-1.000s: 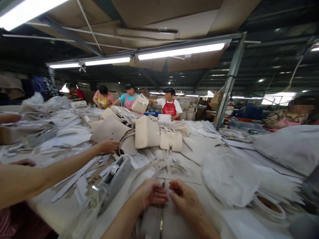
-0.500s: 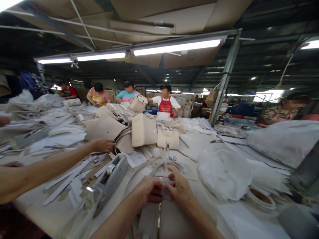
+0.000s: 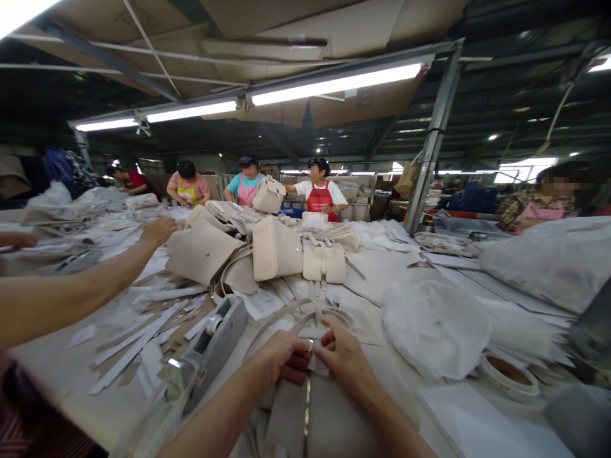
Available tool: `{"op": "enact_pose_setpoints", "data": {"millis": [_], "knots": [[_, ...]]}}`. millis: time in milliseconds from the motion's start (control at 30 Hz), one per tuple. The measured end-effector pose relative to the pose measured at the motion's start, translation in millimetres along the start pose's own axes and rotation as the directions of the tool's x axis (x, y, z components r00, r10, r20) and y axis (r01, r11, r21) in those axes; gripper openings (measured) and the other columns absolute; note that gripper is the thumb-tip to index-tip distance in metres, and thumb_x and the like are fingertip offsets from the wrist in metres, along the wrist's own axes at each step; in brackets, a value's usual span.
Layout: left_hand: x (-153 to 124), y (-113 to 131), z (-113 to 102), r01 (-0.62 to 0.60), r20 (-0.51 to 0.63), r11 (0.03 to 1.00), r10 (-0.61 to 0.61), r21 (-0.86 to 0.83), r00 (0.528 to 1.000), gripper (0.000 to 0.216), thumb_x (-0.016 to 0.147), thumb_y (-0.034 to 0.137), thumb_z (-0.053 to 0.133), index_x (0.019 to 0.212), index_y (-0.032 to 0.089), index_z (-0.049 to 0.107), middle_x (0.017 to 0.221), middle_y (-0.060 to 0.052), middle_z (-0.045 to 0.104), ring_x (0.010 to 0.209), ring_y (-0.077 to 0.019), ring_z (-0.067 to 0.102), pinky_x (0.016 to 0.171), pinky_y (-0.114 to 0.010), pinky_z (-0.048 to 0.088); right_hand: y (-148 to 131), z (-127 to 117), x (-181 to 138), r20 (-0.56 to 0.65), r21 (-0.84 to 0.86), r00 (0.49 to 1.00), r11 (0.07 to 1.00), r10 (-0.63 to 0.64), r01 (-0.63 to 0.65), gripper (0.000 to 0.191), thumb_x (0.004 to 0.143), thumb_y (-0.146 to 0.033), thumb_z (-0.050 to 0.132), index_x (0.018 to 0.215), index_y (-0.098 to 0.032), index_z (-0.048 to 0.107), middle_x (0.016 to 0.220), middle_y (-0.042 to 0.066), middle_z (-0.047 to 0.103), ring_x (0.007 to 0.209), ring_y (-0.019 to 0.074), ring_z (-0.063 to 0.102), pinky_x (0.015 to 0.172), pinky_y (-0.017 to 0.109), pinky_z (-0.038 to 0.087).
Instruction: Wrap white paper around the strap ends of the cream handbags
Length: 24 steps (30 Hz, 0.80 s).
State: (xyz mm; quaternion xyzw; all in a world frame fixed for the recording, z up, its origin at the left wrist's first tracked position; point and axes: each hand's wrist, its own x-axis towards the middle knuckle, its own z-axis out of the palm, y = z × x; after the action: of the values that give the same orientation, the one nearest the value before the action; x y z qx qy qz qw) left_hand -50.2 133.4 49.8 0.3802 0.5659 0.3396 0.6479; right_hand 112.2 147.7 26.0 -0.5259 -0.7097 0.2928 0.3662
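My left hand [image 3: 281, 361] and my right hand [image 3: 344, 357] meet at the near middle of the table, both closed on the top end of a beige bag piece [image 3: 310, 420] with a metal zipper [image 3: 307, 407] running down its middle. The fingers pinch a small pale tab beside a metal ring at the zipper's upper end. A grey tape dispenser [image 3: 210, 346] lies just left of my left hand. Curved beige straps [image 3: 305, 318] lie just beyond my fingers.
A co-worker's arm [image 3: 95, 280] reaches over from the left across white paper strips. Several finished beige bags [image 3: 277, 249] stand mid-table. White plastic wrap [image 3: 434, 324] and a tape roll [image 3: 508, 372] lie to the right. Other people work at the far end and at the right.
The co-worker's hand has moved away from the beige bags, further left and back. My hands have stayed on the zipper end, shifting only slightly.
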Motion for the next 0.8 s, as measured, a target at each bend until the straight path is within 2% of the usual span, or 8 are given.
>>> {"op": "enact_pose_setpoints", "data": {"millis": [133,400,600,800], "knots": [[-1,0,3,-0.004,0.006,1.000,0.004,0.009,1.000,0.022,0.059,0.031,0.076,0.068,0.015,0.063,0.067,-0.002,0.062,0.058,-0.0141,0.058,0.056,-0.028,0.048,0,-4,-1,0.043,0.090,0.997,0.994,0.061,-0.065,0.054,0.067,-0.016,0.056,0.121,-0.013,0.053,0.079,0.002,0.062,0.065,0.0167,0.061,0.060,0.027,0.047],[-1,1,2,0.023,-0.009,1.000,-0.023,0.001,1.000,0.012,0.062,0.025,0.068,0.068,0.014,0.064,0.065,-0.001,0.062,0.059,-0.0127,0.057,0.056,-0.025,0.049,-8,9,8,0.048,0.015,0.999,1.000,0.026,-0.027,0.050,0.062,-0.007,0.057,0.112,-0.016,0.056,0.067,-0.003,0.060,0.067,0.0177,0.061,0.061,0.026,0.044],[0,-4,7,-0.008,-0.072,0.998,0.011,0.055,0.997,0.007,0.061,0.017,0.068,0.064,0.015,0.063,0.061,-0.002,0.063,0.059,-0.0151,0.059,0.057,-0.027,0.049,-6,7,13,0.095,0.118,0.991,0.988,0.091,-0.102,0.050,0.063,-0.005,0.054,0.112,-0.015,0.053,0.075,-0.002,0.062,0.063,0.0144,0.063,0.056,0.023,0.045],[0,-12,12,-0.019,-0.143,0.995,0.033,0.094,0.989,0.010,0.063,0.013,0.065,0.058,0.017,0.057,0.055,-0.001,0.062,0.059,-0.0160,0.062,0.055,-0.026,0.049,2,9,5,0.059,0.133,0.990,0.982,0.127,-0.134,0.049,0.067,-0.008,0.053,0.115,-0.013,0.051,0.075,-0.002,0.060,0.060,0.0137,0.059,0.055,0.024,0.043]]}}
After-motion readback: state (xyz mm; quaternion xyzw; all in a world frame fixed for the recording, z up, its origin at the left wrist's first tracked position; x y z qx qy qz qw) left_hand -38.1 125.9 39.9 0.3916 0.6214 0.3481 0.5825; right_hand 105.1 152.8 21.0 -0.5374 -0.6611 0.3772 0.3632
